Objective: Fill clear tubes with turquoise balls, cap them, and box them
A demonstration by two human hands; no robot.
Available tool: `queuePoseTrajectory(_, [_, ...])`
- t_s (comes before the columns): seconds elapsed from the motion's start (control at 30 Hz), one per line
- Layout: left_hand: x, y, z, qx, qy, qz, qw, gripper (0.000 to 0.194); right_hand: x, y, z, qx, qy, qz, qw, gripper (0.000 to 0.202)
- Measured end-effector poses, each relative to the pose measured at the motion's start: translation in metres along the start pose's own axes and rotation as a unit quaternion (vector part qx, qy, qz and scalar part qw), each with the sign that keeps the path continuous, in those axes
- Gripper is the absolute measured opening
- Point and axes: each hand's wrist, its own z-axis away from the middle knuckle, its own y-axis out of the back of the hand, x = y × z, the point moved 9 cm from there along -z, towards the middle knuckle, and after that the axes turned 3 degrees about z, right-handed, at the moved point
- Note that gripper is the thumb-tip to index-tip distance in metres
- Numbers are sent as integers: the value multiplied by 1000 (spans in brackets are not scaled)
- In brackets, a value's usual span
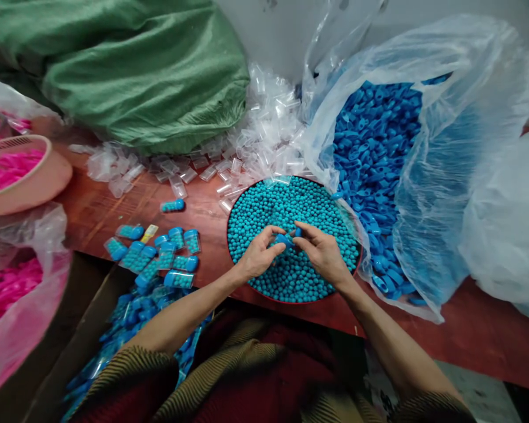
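Over a round tray (230, 252) of turquoise beads (300, 276), my two hands meet with their fingertips close together. My left hand (259, 252) is closed, pinching a small rounded blue plastic piece (284, 240) that its fingers partly cover. Thumb and fingers of my right hand (324, 254) pinch another small blue piece (298, 232), right beside the first. Whether the two pieces touch, I cannot tell. Left of the tray lie several clear bead-filled containers with blue caps (176, 262); one more capped container (173, 205) lies apart behind them.
Clear empty containers (264, 129) are heaped behind the tray. On the right stands an open plastic bag of blue parts (374, 135). A green sack (150, 76), a pink basin (57, 170) and a box of capped containers (132, 317) below the table edge are at left.
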Motion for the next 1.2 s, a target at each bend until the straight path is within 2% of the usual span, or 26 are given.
queuePoseTrajectory(0.1, [-2,-3,2,10,10,20,1000,33,-14,-8,5,-12,62,105,992,32])
queuePoseTrajectory(0.17, [-4,-6,1,-3,14,44,999,31,-18,-11,5,-36,73,137,987,34])
queuePoseTrajectory(0.33, [-10,-13,-1,-60,20,23,998,33,-17,-16,3,-162,59,185,968,37])
queuePoseTrajectory(0.43, [-9,-16,0,-79,14,26,996,34,-8,-16,4,-201,13,125,971,37])
queuePoseTrajectory(0.57, [-6,-14,1,-70,25,28,997,37,9,-18,6,-189,-47,-10,981,35])
queuePoseTrajectory(0.67, [-7,-14,1,-59,38,21,997,39,12,-22,8,-187,-52,-42,980,33])
queuePoseTrajectory(0.87, [-6,-12,-2,-9,18,32,999,34,-3,-18,8,-159,4,89,983,35])
queuePoseTrajectory(1.03, [-9,-10,0,8,25,41,999,39,-10,-23,11,-142,59,214,965,45])
queuePoseTrajectory(1.2, [5,-6,3,50,-23,76,996,40,-13,-32,19,-135,96,343,925,79])
